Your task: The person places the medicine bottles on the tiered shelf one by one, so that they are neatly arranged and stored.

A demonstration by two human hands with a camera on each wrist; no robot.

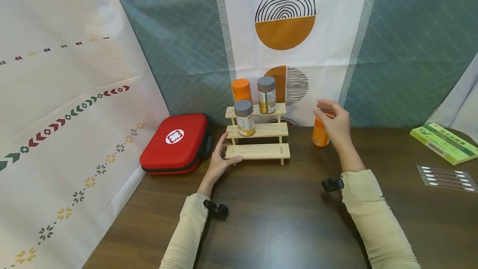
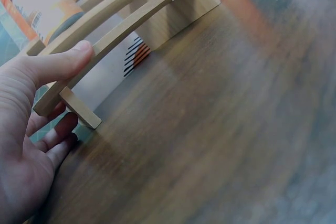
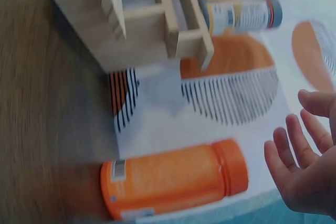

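A three-step wooden display rack [image 1: 257, 151] stands on the table. My left hand [image 1: 218, 162] grips its left end at the lowest step, with the thumb [image 2: 68, 64] on top and the fingers below and behind. On the top step are an orange bottle [image 1: 241, 88] and a grey-lidded bottle [image 1: 267, 96]; a second grey-lidded bottle [image 1: 245, 121] occupies the middle step, at the left. Another orange bottle [image 1: 319, 135] is upright on the table to the rack's right. My right hand [image 1: 337, 125] hovers beside its lid, fingers apart; the right wrist view shows a gap between them.
Left of the rack lies a red first-aid case [image 1: 175, 142]. At the far right are a green-and-yellow box [image 1: 446, 142] and a clear packet of swabs [image 1: 447, 178]. A patterned cloth [image 1: 291, 57] hangs behind the table [image 1: 276, 219].
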